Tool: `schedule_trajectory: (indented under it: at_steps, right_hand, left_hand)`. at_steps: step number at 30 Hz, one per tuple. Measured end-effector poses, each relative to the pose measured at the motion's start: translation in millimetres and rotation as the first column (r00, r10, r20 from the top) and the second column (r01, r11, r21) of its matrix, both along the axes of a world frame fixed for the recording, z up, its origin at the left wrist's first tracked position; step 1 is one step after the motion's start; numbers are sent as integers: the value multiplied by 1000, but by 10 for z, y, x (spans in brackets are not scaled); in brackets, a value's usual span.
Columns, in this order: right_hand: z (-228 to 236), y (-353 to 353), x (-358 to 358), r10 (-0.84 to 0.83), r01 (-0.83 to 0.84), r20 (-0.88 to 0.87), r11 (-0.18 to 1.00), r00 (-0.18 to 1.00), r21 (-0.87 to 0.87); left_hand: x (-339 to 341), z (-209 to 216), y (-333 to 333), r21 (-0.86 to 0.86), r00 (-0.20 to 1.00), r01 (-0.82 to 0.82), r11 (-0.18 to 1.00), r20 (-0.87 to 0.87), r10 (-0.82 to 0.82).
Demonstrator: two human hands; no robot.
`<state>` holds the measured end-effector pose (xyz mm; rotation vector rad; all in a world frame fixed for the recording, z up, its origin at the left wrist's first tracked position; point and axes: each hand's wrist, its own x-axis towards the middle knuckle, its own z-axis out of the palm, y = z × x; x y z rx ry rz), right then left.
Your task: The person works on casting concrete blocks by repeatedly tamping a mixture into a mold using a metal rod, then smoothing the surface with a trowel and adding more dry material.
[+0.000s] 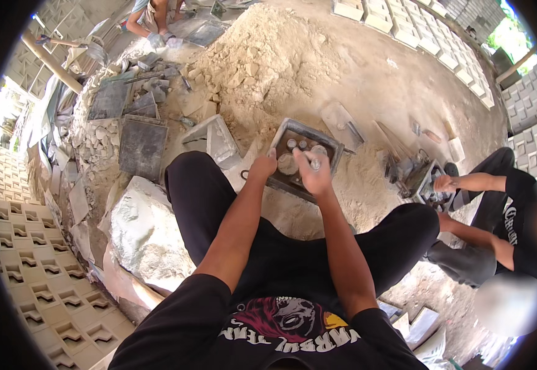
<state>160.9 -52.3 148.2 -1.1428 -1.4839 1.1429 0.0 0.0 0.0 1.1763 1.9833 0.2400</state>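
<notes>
1. Left hand (265,165): its fingers close narrowly on the left wall of a dark rectangular tray (315,132), which lies on the ground between the knees.
2. Right hand (315,175): it reaches over the near wall into the tray, fingers bent and dusted pale; whether they hold anything cannot be told.
3. Pale round pieces (287,164): these sit inside the tray, between the two hands and just beyond the right one; the far and right walls bound the space around them.
4. Left of the grip: a pale angular block (222,143) lies near the left hand, narrowing the room there, with a dark square plate (143,149) farther out.
5. Beyond the grip: a powder-dusted plate (341,125) lies just past the tray's far right corner; a pale heap (262,55) rises farther ahead.
6. Right of the grip: sandy ground (370,169) gives the widest sideways room, reaching toward a co-worker's hand (446,184), well apart.
7. Toward the body: the left knee (188,165) and right knee (415,217) flank the forearms.
</notes>
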Motion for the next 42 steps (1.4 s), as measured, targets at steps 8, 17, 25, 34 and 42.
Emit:
schedule_trajectory:
  at_steps: [8,17,25,34,42]
  right_hand:
    - [355,23,-43,-90,85,-67,993,994,-82]
    - [294,258,92,-35,37,21,988,999,-150]
    - [105,36,312,-31,21,-212,999,977,-49]
    - [301,50,228,-86,69,-161,992,983,-109]
    - [383,-250,356,-58,56,-108,998,993,-24]
  left_hand:
    - [-45,-159,112,139,992,-95,986,-64,105]
    - [145,-230,82,143,977,-133,981,-145,153]
    - [132,-310,-68,217,961,-233,948,-95,258]
    - [138,-441,75,251,838,-466,849,-183,514]
    - [390,-447,-137,225,658,-674,704,-250,710]
